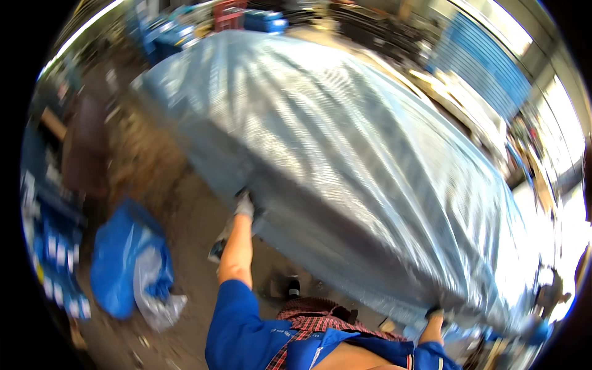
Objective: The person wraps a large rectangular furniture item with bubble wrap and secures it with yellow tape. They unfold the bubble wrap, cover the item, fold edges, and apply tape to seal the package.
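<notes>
A large sheet of shiny, translucent bluish plastic [333, 135] drapes over a long, bulky load and hangs down its near side. My left hand [245, 203], in a grey and dark glove, reaches out to the hanging side of the sheet. Blur smears its fingers, so their grip does not show. Far to the right, my right hand [435, 312], in a dark glove, is at the sheet's lower near edge. Its fingers are hidden against the plastic. What lies beneath the sheet cannot be made out.
On the floor to my left lies a blue plastic bag [117, 259] with crumpled clear plastic [154, 293] against it. Blue boxes [58, 246] line the left rim. A brown object [86, 145] stands farther up. Stacked materials [376, 31] and a blue slatted panel [481, 61] are behind the load.
</notes>
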Motion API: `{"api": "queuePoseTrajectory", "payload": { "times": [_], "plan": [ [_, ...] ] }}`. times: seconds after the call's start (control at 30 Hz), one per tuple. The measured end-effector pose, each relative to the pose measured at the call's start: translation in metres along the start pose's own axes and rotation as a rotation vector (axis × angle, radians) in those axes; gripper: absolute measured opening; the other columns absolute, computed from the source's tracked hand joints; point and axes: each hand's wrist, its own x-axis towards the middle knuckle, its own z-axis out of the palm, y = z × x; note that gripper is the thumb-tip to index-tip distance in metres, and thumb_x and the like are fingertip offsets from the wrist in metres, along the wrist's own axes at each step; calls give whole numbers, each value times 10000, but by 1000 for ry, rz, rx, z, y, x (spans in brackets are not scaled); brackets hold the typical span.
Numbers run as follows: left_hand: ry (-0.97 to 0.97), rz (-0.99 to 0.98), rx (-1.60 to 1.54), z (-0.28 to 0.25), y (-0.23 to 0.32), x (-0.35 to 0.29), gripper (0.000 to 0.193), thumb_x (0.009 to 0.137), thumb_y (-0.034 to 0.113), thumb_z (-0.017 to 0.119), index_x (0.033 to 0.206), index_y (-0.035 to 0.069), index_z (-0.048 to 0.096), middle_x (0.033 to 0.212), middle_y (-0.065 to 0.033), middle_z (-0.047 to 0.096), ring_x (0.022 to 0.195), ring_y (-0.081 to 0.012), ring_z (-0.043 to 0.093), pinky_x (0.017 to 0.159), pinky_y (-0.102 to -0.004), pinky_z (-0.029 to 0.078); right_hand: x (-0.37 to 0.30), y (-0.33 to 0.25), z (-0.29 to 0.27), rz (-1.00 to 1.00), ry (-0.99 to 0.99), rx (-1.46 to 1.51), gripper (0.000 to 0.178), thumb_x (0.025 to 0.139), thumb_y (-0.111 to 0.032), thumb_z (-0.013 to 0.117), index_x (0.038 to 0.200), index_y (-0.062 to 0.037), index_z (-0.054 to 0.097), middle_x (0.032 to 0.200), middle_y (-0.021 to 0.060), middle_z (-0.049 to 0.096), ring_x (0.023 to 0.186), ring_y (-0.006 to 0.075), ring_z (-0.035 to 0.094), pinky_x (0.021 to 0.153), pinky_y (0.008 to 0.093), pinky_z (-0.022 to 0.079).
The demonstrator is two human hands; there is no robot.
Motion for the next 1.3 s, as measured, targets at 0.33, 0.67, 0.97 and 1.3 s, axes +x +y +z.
{"api": "queuePoseTrajectory", "payload": {
  "times": [0.33, 0.67, 0.97, 1.3],
  "plan": [
    [-573, -666, -1332, 76, -32, -220, 122, 879, 227, 617, 886, 106, 616, 853, -16, 611, 785, -119, 582, 664, -257, 497, -84, 68, -151, 103, 530, 264, 119, 902, -164, 473, 863, -110, 572, 773, 40, 633, 629, 165, 591, 553, 300, 511],
    [-1171, 117, -717, 14, 251, -393, 150, 866, 120, 620, 964, 18, 569, 768, -32, 602, 602, -94, 537, 515, -227, 428, -313, 178, -394, 162, 1094, 575, 158, 898, -132, 460, 747, -129, 505, 596, 4, 539, 450, 116, 492, 373, 236, 379],
    [-1291, 841, -776, 9, 512, -576, 216, 866, 116, 658, 1030, 16, 561, 858, -29, 584, 760, -88, 549, 662, -226, 466, -543, 321, -572, -2, 1261, 922, 203, 861, -114, 483, 670, -154, 536, 547, -28, 537, 442, 111, 505, 389, 221, 424],
    [-388, 1752, -562, 28, 751, -707, 651, 764, 331, 740, 1269, 21, 471, 1317, -193, 472, 1240, -346, 430, 1038, -409, 354, -523, 236, -541, -110, 1221, 1079, 206, 899, -183, 505, 725, -112, 590, 591, -9, 597, 484, 110, 555, 428, 249, 474]
  ]
}}
